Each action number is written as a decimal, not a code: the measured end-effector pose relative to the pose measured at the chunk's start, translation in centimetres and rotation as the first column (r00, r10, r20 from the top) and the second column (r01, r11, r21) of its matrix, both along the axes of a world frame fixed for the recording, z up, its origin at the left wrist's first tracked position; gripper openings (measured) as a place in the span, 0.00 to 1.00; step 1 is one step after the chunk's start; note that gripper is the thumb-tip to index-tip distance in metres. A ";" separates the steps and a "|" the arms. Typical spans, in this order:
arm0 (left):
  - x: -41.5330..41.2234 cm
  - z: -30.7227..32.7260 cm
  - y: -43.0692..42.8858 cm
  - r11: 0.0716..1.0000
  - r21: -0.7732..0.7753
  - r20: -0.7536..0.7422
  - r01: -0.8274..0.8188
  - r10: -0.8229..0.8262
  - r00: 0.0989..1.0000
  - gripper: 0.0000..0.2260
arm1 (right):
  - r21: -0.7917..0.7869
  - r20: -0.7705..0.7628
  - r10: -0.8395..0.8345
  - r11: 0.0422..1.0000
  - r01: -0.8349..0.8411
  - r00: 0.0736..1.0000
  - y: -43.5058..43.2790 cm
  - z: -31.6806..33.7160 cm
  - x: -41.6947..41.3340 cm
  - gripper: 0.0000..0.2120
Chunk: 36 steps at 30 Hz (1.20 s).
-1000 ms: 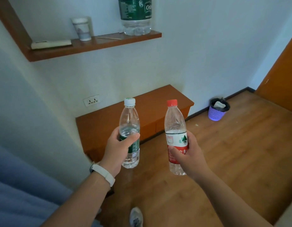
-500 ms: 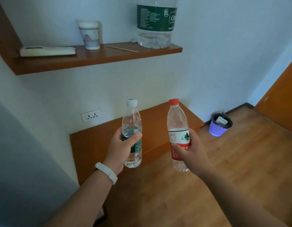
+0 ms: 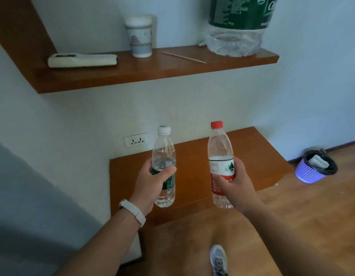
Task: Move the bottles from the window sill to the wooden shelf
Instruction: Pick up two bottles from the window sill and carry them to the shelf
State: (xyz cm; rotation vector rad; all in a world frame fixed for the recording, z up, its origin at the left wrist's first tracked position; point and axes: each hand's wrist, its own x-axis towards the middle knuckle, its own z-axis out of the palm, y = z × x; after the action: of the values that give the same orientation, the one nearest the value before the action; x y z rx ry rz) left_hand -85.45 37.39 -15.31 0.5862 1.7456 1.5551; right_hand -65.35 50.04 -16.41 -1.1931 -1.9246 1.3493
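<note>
A: Where are the bottles?

B: Both upright. The left hand (image 3: 152,182) has its grip wrapped round the green-label bottle (image 3: 164,168); the right hand (image 3: 235,186) clasps the red-cap bottle (image 3: 220,164).

A: And the wooden shelf (image 3: 144,73)?

B: Above and ahead of both grips. Free space lies between a paper cup (image 3: 139,35) and a large jug (image 3: 236,26). Both forearms reach forward, raised side by side

Two clear plastic bottles stand upright in the air, side by side but apart. The green-label bottle (image 3: 164,166) has a white cap. The red-label bottle (image 3: 220,156) has a red cap. The wooden shelf (image 3: 148,71) is high above them.
</note>
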 end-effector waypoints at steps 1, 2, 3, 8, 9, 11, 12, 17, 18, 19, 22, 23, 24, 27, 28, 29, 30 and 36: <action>-0.3 -0.2 0.6 1.000 -0.015 -0.008 -0.011 0.011 1.000 0.18 | -0.012 -0.009 0.014 1.000 -0.014 1.000 1.0 -0.2 -0.4 0.28; -0.5 -0.3 1.3 0.999 -0.034 -0.020 -0.022 0.022 1.000 0.19 | -0.023 -0.016 0.030 0.999 -0.031 0.999 2.0 -0.6 -0.9 0.28; -0.7 -0.4 2.0 0.998 -0.054 -0.036 -0.034 0.032 0.999 0.20 | -0.034 -0.027 0.047 0.998 -0.048 0.999 3.1 -0.9 -1.3 0.28; -1.4 -0.3 7.0 0.979 -0.121 -0.072 -0.165 0.157 0.985 0.20 | -0.057 -0.054 0.151 0.986 -0.154 0.987 9.8 -1.9 -3.4 0.32; -1.4 -0.3 8.3 0.973 -0.131 -0.057 -0.190 0.184 0.981 0.20 | -0.054 -0.049 0.171 0.983 -0.173 0.984 11.2 -2.1 -3.6 0.33; -1.4 -0.3 10.7 0.963 -0.143 -0.040 -0.230 0.226 0.973 0.20 | -0.053 -0.058 0.208 0.976 -0.211 0.976 13.9 -2.5 -3.8 0.34; -1.2 -0.4 11.9 0.959 -0.144 -0.043 -0.244 0.240 0.970 0.20 | -0.054 -0.064 0.225 0.972 -0.228 0.972 15.3 -2.9 -3.9 0.34; -0.4 -1.1 16.3 0.942 -0.137 -0.110 -0.305 0.292 0.950 0.19 | -0.069 -0.076 0.309 0.947 -0.314 0.948 21.0 -3.9 -5.1 0.33; -0.7 -1.3 16.8 0.938 -0.135 -0.120 -0.318 0.303 0.945 0.19 | -0.073 -0.081 0.329 0.940 -0.334 0.941 21.8 -4.2 -5.7 0.32; -1.0 -1.6 17.1 0.932 -0.144 -0.132 -0.333 0.315 0.940 0.19 | -0.082 -0.084 0.344 0.933 -0.350 0.935 22.4 -4.5 -6.3 0.32; -2.2 -2.5 17.5 0.904 -0.187 -0.167 -0.385 0.357 0.919 0.20 | -0.089 -0.069 0.368 0.924 -0.373 0.927 23.1 -5.8 -7.8 0.32; -2.6 -2.9 17.6 0.896 -0.198 -0.176 -0.397 0.366 0.914 0.20 | -0.087 -0.060 0.376 0.921 -0.380 0.925 23.2 -6.1 -8.3 0.32; -3.0 -3.2 17.7 0.890 -0.207 -0.177 -0.407 0.375 0.910 0.21 | -0.089 -0.047 0.384 0.918 -0.387 0.922 23.4 -6.3 -8.8 0.32; -4.4 -3.8 17.8 0.869 -0.233 -0.171 -0.436 0.405 0.898 0.23 | -0.102 -0.011 0.402 0.911 -0.401 0.916 23.8 -6.5 -10.7 0.33; -5.0 -4.0 17.8 0.865 -0.238 -0.175 -0.443 0.410 0.895 0.23 | -0.096 -0.002 0.407 0.909 -0.405 0.914 23.8 -6.6 -11.3 0.33; -5.6 -4.3 17.6 0.862 -0.243 -0.184 -0.446 0.410 0.893 0.24 | -0.090 0.002 0.412 0.908 -0.410 0.911 23.8 -6.7 -12.0 0.33; -6.2 -4.6 17.5 0.860 -0.246 -0.190 -0.446 0.409 0.893 0.24 | -0.083 0.008 0.418 0.906 -0.416 0.908 23.8 -6.8 -12.6 0.34; -10.2 -6.8 17.9 0.875 -0.248 -0.248 -0.416 0.358 0.900 0.27 | -0.067 0.038 0.424 0.905 -0.421 0.905 23.4 -8.0 -16.0 0.34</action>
State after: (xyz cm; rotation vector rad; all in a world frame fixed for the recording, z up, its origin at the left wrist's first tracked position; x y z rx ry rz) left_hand -95.66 55.29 -22.15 0.2485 2.3078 1.4867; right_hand -81.31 73.48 -24.38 -0.8671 -2.2886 1.6096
